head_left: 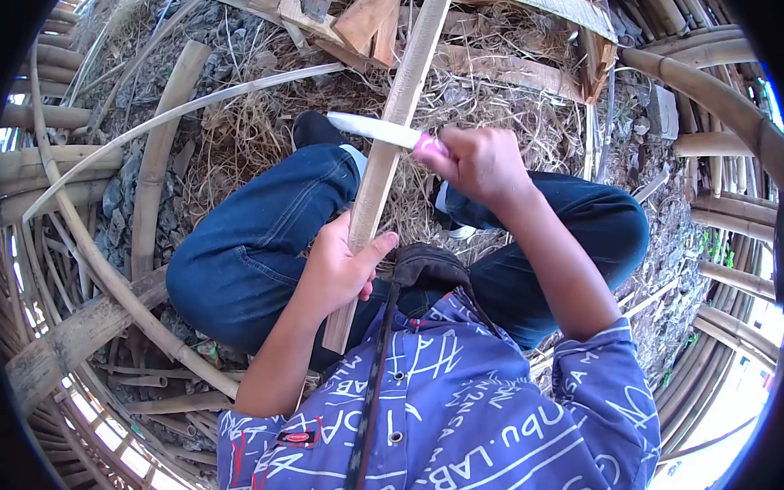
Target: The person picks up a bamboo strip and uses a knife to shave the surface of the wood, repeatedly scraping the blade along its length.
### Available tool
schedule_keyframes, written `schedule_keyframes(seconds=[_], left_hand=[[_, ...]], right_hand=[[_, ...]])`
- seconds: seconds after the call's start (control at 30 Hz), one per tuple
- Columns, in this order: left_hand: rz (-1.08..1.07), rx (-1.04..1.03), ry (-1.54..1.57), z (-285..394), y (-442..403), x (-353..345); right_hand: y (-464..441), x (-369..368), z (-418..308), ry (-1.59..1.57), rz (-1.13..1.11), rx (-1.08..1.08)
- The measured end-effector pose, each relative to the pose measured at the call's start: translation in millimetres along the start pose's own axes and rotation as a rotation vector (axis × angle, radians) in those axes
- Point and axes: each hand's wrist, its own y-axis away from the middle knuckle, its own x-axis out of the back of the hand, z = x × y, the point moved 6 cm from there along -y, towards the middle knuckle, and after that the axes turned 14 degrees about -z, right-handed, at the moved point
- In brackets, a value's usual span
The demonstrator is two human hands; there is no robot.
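A long wooden strip [403, 94] slants from my lap up past the top of the view. My left hand [344, 265] is wrapped round its lower part, thumb on top, near my belly. In my right hand [484, 162] is a knife [374, 128] with a pink handle, closed in the fist. Its pale blade lies across the strip, above my left hand, and points left. Whether the edge bites into the wood cannot be made out.
Curly shavings [231, 144] cover the ground around my bent legs. Wooden offcuts [369, 24] lie ahead. A thin curved strip [189, 113] arches at the left. Bamboo poles [717, 92] stand along the right, and a thick bamboo piece [166, 151] lies at the left.
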Motion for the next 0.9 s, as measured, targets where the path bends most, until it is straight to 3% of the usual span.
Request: schedule_keyframes(seconds=[0.07, 0.13, 0.57, 0.63, 0.67, 0.7, 0.73, 0.77, 0.9], left_hand=[[0.021, -0.024, -0.055, 0, 2, -3], [0.037, -0.059, -0.111, 5, 4, -3], [0.060, -0.004, -0.082, 8, 25, 14], [0.043, 0.103, -0.114, -2, 35, 20], [0.044, 0.099, -0.116, -9, 46, 21], [0.064, 0.135, -0.100, -20, 62, 24], [0.089, 0.169, -0.081, -26, 70, 29], [0.080, 0.154, -0.024, -25, 71, 29], [0.032, 0.114, -0.076, -6, 46, 24]], right_hand=[[-13, -5, 40, 0.021, -0.029, -0.238], [-19, 12, 37, 0.069, 0.024, -0.084], [-41, 10, 46, 0.269, 0.046, 0.088], [-54, -9, 90, 0.266, -0.097, -0.336], [-44, 13, 147, -0.004, 0.058, -0.572], [-23, 51, 161, -0.104, 0.071, -0.678], [-13, 60, 182, 0.048, 0.040, -0.609], [-17, 60, 172, 0.000, 0.073, -0.591], [-36, 36, 63, -0.060, 0.043, -0.302]])
